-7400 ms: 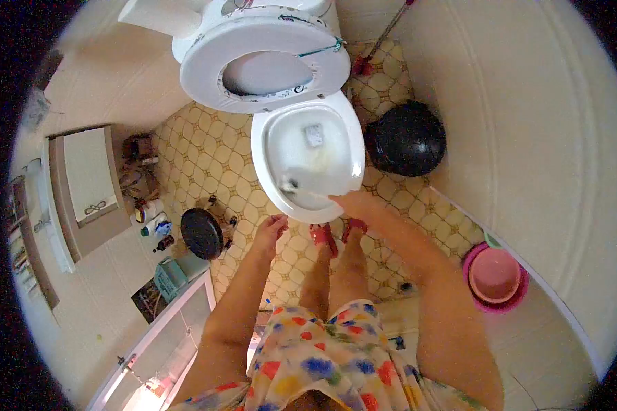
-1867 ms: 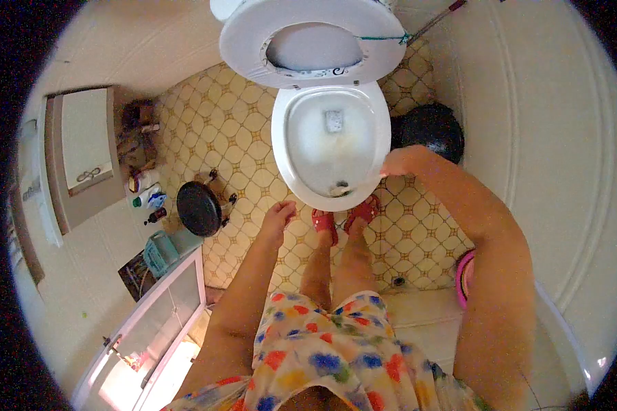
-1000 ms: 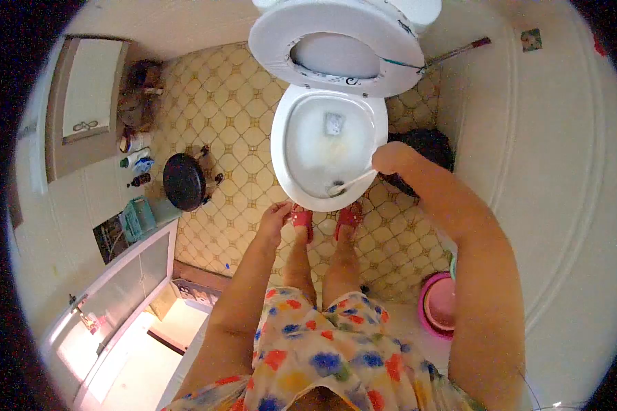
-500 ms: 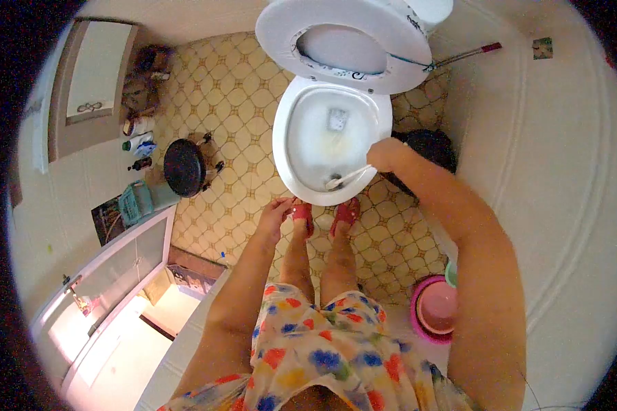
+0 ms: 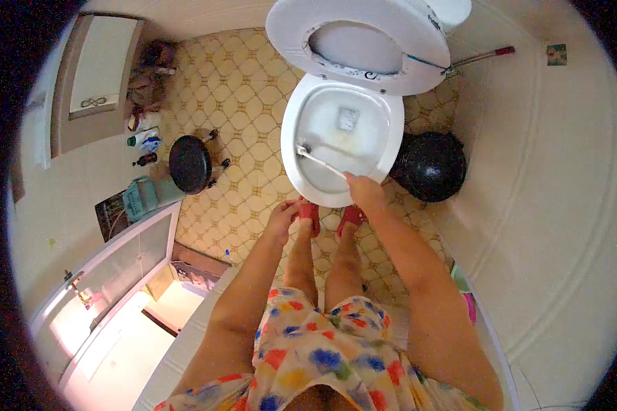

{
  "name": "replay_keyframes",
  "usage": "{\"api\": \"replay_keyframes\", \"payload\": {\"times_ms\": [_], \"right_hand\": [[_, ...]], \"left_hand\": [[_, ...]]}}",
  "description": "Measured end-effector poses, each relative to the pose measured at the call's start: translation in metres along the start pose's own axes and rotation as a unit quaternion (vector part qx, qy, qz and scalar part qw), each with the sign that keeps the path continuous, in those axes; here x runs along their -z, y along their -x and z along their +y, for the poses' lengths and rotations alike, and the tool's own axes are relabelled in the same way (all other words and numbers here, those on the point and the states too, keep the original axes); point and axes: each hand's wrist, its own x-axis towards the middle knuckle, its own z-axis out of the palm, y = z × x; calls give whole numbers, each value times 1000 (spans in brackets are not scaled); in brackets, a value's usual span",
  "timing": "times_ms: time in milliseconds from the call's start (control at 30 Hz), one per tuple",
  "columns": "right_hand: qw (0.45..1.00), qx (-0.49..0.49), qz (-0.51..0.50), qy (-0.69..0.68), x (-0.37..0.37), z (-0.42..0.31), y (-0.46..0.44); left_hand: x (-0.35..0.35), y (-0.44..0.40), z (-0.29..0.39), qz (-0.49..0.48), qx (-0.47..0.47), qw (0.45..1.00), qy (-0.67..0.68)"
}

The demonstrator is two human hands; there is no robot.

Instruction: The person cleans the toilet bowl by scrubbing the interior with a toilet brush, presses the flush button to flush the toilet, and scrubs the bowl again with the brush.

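Observation:
My right hand (image 5: 365, 192) is closed around the handle of a white toilet brush (image 5: 325, 164). The brush reaches left into the toilet bowl (image 5: 298, 179), its head touching the inner wall at the left side. Whitish, sudsy-looking water and a pale yellowish patch show inside the bowl. My left hand (image 5: 283, 218) hangs just outside the front left rim, holding nothing I can see, its fingers loosely apart. Seat and lid (image 5: 288, 34) are raised behind the bowl. Below, red slippers (image 5: 309, 212) on my feet stand close to the toilet's front.
A black bag-like bin (image 5: 430, 168) stands right of the toilet, by the wall. To the left are a round black stool (image 5: 190, 164), several bottles (image 5: 142, 140) and a teal basket (image 5: 140, 197). A red-ended stick (image 5: 483, 56) leans behind the toilet. Patterned tiles cover the floor.
My right hand has moved left and toward me, in front of the bowl. The brush head has swung from the bowl's front to its left wall. The black bin is now uncovered by my arm.

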Motion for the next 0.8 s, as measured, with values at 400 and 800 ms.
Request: {"api": "replay_keyframes", "payload": {"times_ms": [400, 800], "right_hand": [[994, 68, -70, 42, 4, 23, 45], [995, -67, 28, -74, -41, -57, -10]], "left_hand": [[-6, 9, 8, -16, -14, 1000, -7], [17, -1, 8, -15, -22, 1000, -5]]}}
